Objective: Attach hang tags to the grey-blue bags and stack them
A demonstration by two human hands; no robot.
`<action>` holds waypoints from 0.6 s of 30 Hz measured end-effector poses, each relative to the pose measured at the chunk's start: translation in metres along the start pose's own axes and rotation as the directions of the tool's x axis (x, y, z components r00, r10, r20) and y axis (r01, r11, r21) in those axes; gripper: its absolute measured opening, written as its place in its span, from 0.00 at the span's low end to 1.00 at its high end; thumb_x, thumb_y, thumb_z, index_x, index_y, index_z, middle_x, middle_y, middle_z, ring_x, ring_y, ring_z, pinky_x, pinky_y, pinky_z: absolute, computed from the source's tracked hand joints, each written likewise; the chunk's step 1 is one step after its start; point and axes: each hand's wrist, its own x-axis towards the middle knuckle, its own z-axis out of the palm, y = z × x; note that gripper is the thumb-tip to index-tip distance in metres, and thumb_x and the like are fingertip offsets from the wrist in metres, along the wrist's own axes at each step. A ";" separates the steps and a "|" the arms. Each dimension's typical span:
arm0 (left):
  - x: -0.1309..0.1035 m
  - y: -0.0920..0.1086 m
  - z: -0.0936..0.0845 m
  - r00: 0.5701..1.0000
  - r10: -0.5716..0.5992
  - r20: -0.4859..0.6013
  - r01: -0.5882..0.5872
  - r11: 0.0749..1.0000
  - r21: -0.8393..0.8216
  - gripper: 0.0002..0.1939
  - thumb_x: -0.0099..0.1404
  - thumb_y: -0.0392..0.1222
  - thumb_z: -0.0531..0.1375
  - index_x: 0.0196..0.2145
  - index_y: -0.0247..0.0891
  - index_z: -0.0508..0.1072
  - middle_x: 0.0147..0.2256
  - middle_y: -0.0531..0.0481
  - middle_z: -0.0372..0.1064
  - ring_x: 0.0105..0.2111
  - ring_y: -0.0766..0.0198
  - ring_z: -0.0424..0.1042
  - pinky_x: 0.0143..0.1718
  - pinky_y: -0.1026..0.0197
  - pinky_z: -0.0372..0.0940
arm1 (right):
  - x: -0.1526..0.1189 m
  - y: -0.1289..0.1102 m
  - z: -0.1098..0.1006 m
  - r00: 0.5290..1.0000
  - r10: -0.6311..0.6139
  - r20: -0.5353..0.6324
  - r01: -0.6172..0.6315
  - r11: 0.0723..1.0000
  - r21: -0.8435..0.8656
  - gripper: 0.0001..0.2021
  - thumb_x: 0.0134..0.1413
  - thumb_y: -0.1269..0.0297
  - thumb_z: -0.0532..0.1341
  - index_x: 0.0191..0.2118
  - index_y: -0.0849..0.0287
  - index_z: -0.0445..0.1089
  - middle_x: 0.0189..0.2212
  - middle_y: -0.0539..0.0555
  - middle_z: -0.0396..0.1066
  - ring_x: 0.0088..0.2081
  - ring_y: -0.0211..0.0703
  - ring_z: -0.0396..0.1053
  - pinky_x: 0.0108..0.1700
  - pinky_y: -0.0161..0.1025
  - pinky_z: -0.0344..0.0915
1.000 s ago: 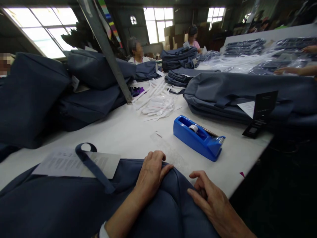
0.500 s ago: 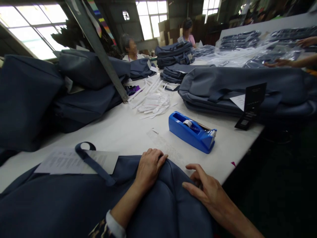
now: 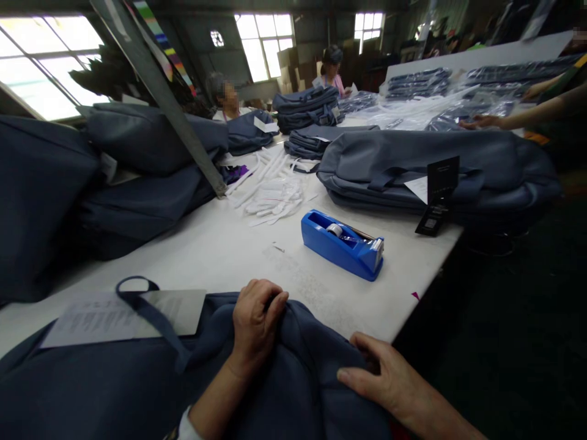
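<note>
A dark blue bag lies along the near edge of the table. My left hand is closed on its top edge, fingers folded over the far side, and the fabric creases beneath. At the bag's right end my right hand grips the edge, thumb on the near face; its fingertips are partly hidden behind the fabric. Left of my hands, a blue strap loop crosses a printed paper tag on the bag. Beyond the bag stands a blue tape dispenser with a roll in it.
More blue bags are heaped at left beside a slanted metal post. A long bag with a black tag lies at back right. White strips lie mid-table. Co-workers are beyond; one's hand touches wrapped bags.
My left hand has closed on the bag's edge, bunching the fabric. The right hand has come down onto the bag's right end and gripped it. The view has shifted slightly.
</note>
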 end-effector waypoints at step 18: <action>-0.008 -0.046 0.048 0.968 0.189 0.165 -0.184 0.982 -0.045 0.14 0.68 0.53 0.53 0.45 0.53 0.75 0.45 0.55 0.76 0.45 0.55 0.75 0.49 0.54 0.69 | 0.009 0.005 -0.013 0.982 -0.014 -0.186 -0.026 0.977 -0.213 0.23 0.42 0.41 0.67 0.35 0.56 0.68 0.27 0.45 0.59 0.31 0.36 0.57 0.31 0.33 0.53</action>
